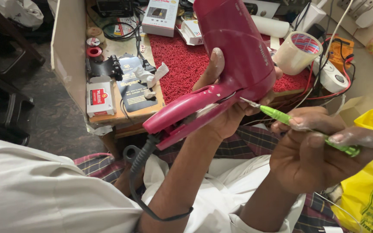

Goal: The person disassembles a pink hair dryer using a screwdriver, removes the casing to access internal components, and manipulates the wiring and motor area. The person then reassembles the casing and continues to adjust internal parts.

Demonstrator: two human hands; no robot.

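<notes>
At the centre of the frame the left hand (223, 110) holds a magenta hair dryer (227, 64), its grip closed around the spot where the barrel meets the folding handle; the thumb lies up along the barrel's side and the fingers wrap behind. The barrel points toward the top of the frame, while the handle slants down to the lower left, split open along its seam. A dark grey power cord (141, 172) leaves the handle's end and loops down across the forearm.

At the right of the frame the right hand (320, 151) has its grip closed on a green-handled screwdriver (303, 127), pinched between thumb and fingers. The metal tip points left and touches the dryer's body just under the barrel, near the handle joint.

Behind the hands, in the upper half of the frame, a cluttered tabletop (121, 114) carries a red mat (182, 64). A roll of clear packing tape (296, 51) stands at the upper right, just beside the dryer's barrel, with a white tape roll (333, 80) near it among red and black wires. A small white and red box (99, 98) lies at the tabletop's left edge. A yellow plastic bag (370, 172) fills the lower right corner.
</notes>
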